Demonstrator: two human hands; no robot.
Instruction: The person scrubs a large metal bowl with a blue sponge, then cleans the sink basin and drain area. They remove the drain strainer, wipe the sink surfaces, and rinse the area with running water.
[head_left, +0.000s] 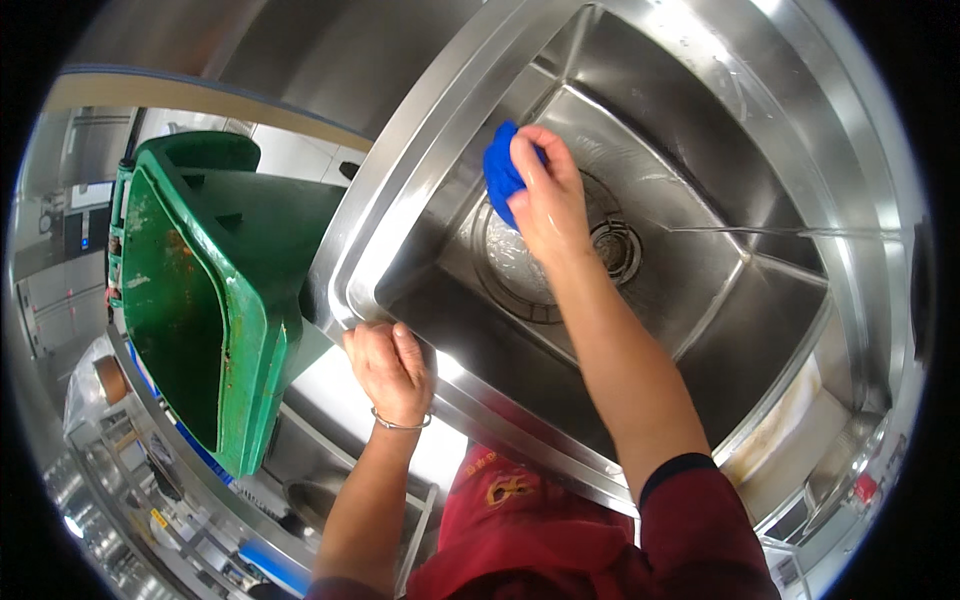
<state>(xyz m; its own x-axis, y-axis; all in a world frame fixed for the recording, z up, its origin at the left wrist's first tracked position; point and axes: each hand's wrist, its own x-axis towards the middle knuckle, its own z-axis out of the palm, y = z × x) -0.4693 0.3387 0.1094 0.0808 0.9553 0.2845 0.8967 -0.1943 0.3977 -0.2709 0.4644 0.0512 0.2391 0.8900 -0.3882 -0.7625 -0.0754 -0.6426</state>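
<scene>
My right hand (551, 196) is over the basin of a stainless steel sink (660, 300), its fingers closed on a blue cloth (501, 176). Beneath the cloth and hand, a round wire ring (517, 306) lies on the basin floor, with wet metal showing inside it. The round drain (616, 251) shows just right of my right wrist. My left hand (388, 367), with a bangle at the wrist, rests with curled fingers at the sink's near left rim; nothing is seen in it. A thin stream of water (720, 229) seems to enter from the right.
An open green wheeled bin (247, 300) stands left of the sink, its inside stained. Shelves with pans and a blue item (277, 566) are at the lower left. A metal panel (300, 52) rises beyond the bin. A steel bowl-like vessel (847, 457) is at the lower right.
</scene>
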